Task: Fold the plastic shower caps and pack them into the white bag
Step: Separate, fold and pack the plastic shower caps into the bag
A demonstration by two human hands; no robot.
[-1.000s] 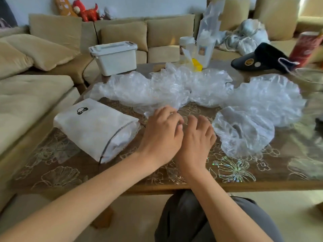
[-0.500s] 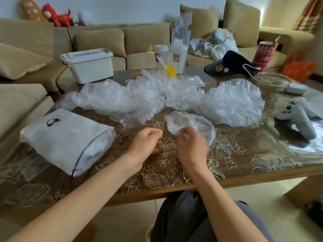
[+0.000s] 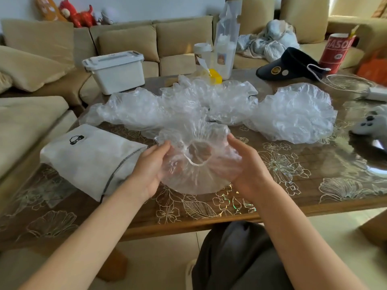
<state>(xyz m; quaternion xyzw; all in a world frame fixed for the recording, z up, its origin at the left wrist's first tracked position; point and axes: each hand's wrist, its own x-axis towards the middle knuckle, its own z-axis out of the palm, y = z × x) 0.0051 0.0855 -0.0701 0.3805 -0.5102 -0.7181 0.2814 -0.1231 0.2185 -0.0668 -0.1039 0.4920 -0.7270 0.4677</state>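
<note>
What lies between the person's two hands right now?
In the head view, one clear shower cap spans the gap. The left hand and right hand each hold one side, and its elastic opening faces the camera.

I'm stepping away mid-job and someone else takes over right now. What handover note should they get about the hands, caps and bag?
Left hand: holds the left edge of one shower cap, over the table, elastic opening up.
Right hand: holds its right edge.
White bag: lies on its side left of the hands, mouth towards them, bulging; contents unseen.
Loose caps: heaped unfolded across the table behind the hands.
Done: one cap picked up, not yet folded.
Left: fold it, bag it, then the heap.
</note>
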